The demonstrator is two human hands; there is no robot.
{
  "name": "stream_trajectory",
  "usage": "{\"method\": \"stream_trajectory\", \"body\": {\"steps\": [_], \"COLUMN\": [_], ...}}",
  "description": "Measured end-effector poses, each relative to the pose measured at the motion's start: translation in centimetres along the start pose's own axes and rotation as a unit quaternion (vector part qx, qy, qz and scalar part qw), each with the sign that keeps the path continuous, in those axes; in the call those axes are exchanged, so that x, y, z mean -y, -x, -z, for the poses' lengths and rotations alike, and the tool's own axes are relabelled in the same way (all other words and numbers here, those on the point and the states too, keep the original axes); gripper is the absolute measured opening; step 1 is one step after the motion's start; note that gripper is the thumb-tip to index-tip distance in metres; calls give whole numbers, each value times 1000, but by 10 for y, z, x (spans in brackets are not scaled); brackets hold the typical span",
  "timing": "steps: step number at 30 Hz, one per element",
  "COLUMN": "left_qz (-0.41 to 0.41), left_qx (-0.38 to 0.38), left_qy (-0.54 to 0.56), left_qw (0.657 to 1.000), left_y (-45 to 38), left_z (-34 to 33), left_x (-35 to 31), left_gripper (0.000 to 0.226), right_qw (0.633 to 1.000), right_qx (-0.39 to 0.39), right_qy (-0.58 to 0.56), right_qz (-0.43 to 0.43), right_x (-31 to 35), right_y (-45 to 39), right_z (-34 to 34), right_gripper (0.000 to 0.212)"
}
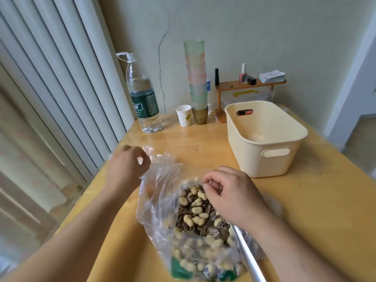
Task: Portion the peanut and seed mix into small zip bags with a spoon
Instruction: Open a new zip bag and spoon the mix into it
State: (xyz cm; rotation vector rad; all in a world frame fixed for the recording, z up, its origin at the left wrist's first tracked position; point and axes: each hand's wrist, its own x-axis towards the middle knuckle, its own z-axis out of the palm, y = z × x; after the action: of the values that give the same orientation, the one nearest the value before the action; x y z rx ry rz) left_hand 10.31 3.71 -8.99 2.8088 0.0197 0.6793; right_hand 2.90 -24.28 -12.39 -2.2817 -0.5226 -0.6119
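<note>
Both hands pinch the rim of the clear bag (162, 180): left hand (124, 165) with curled fingers gripping the far-left edge, right hand (227, 192) nipping the near-right edge between thumb and forefinger. Peanut and seed mix (197, 212) sits exposed inside, on the wooden table (305, 210). Metal handle (246, 255) (likely the spoon) lies beside the bag. Advice: pull the edges apart evenly and roll the rim down so the mouth stays open. No small zip bags are clearly visible.

Soft, even daylight, brightest at left curtain (50, 88). Sheen on far table (183, 137). Wide-angle bowing at edges; left hand (126, 165) motion-blurred.
</note>
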Motion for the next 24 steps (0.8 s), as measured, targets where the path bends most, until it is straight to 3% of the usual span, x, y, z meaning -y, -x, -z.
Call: {"method": "stream_trajectory", "body": {"steps": [4, 5, 7, 8, 10, 13, 16, 20, 24], "left_qz": [-5, -4, -5, 0, 32, 118, 176, 145, 120], "left_qx": [-118, -123, -72, -27, 45, 86, 107, 133, 165], "left_qy": [211, 309, 533, 605, 661, 682, 688, 673, 675], "left_qw": [970, 943, 843, 796, 748, 716, 696, 713, 709], "left_y": [6, 9, 18, 23, 34, 46, 53, 62, 74], "left_z": [61, 77, 96, 95, 80, 43, 14, 4, 6], "left_x": [-52, -69, -98, -107, -118, -122, -118, -112, -111], "left_gripper": [10, 12, 19, 22, 22, 13, 16, 33, 31], "right_qw": [999, 999, 995, 993, 985, 981, 991, 995, 994], "right_qx": [-25, -37, -60, -70, -88, -96, -96, -88, -95], "right_qy": [-24, -39, -77, -98, -146, -165, -90, -40, -29], "right_qz": [1, 0, -4, -6, -16, -26, 4, 31, 33], "right_x": [2, 3, 4, 4, 5, 5, 5, 4, 5], "right_y": [-1, -1, -1, -2, -2, 1, 3, 1, 1], "right_z": [1, 2, 5, 7, 12, 18, 15, 6, 1], "right_gripper": [11, 11, 10, 9, 14, 29, 40, 29, 11]}}
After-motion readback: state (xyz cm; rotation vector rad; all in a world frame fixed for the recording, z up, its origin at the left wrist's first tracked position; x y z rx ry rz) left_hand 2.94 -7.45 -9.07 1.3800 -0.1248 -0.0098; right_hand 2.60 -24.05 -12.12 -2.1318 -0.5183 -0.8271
